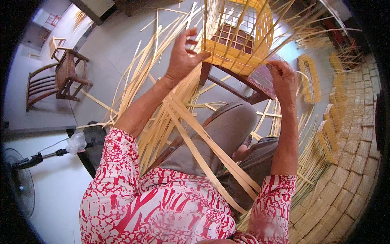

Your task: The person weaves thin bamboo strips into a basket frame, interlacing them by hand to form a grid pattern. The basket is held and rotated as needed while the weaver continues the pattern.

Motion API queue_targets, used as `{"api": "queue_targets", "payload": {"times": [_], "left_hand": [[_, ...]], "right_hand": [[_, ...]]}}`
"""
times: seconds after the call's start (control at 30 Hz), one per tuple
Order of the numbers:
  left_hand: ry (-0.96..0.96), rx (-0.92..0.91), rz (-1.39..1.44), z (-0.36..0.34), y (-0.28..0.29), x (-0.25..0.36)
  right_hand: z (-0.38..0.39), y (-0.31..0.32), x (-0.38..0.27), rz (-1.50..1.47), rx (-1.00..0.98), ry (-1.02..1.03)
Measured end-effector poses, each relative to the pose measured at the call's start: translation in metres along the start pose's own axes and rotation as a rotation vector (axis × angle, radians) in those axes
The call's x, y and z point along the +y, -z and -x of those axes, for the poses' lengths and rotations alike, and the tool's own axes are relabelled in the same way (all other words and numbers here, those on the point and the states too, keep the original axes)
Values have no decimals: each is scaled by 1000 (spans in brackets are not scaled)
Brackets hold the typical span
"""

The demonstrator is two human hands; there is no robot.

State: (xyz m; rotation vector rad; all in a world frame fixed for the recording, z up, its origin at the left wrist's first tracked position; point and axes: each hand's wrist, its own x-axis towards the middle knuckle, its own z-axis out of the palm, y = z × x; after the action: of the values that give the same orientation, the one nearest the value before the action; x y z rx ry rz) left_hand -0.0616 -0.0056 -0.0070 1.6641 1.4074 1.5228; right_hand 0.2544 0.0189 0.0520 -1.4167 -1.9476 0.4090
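A partly woven yellow basket (237, 59) of bamboo-like strips rests on a low dark-wood stool (260, 96) in front of my knees. Its open-grid bottom shows, and long unwoven strips stick out from its far right side. My left hand (183, 61) is at its near left corner, fingers spread apart and thumb against the woven edge. At the near right corner, my right hand (284, 77) is closed in a pinch on a thin strip (302, 75), whose pale end curves out beside the hand. The fingertips there are partly hidden.
Loose flat strips (191, 134) lie across my lap and in a heap on the floor to the left. Yellow woven panels (309, 79) stand at the right, beside stacked woven bundles (345, 183). A wooden chair (61, 77) and a fan (20, 183) are at left.
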Motion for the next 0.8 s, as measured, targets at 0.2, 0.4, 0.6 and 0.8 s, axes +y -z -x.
{"api": "queue_targets", "payload": {"times": [0.2, 0.4, 0.6, 0.8], "left_hand": [[93, 29, -12, 17, -16, -7], [96, -98, 241, -9, -12, -48], [-243, 193, -232, 2, -14, 45], [-315, -184, -50, 0, -42, 88]], "right_hand": [[7, -10, -6, -96, -25, 72], [18, -21, -24, -218, -100, 57], [26, -15, -38, -230, -103, 85], [23, -28, -40, -205, -53, 158]]}}
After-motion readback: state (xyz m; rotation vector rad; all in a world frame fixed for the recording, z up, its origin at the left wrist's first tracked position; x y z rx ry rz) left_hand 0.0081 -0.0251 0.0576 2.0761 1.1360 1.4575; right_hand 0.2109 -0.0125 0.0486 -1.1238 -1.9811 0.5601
